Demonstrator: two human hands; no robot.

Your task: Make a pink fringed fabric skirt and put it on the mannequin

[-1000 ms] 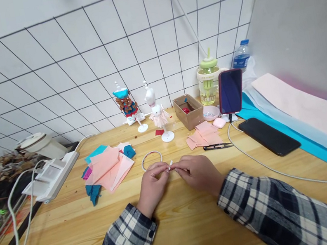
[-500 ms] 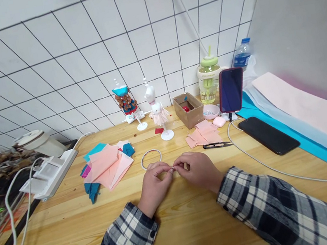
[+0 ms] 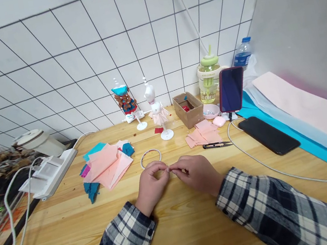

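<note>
My left hand (image 3: 153, 187) and my right hand (image 3: 197, 172) meet fingertip to fingertip above the wooden table (image 3: 182, 232). Each one is closed in a pinch of thumb and forefinger. Whatever sits between the fingertips is too small to make out. Just beyond my left hand lies a white ring (image 3: 150, 150), partly covered by the fingers. Black thread snips (image 3: 217, 145) rest past my right hand, beside a stack of pink fabric pieces (image 3: 204, 132). A small white dress form (image 3: 156, 109) with a pale pink skirt stands farther back.
A pile of pink and blue fabric (image 3: 108, 165) lies at left, near a white power strip (image 3: 56, 174). Behind are a second dressed form (image 3: 125, 101), a cardboard box (image 3: 189, 112), a green-lidded bottle (image 3: 208, 79) and an upright phone (image 3: 231, 90). A black phone (image 3: 269, 135) and its cable flank the right side.
Both hands have shifted slightly to the left, their fingertips still together. My right forefinger is now straighter, reaching toward the left fingertips. Objects on the table have stayed put.
</note>
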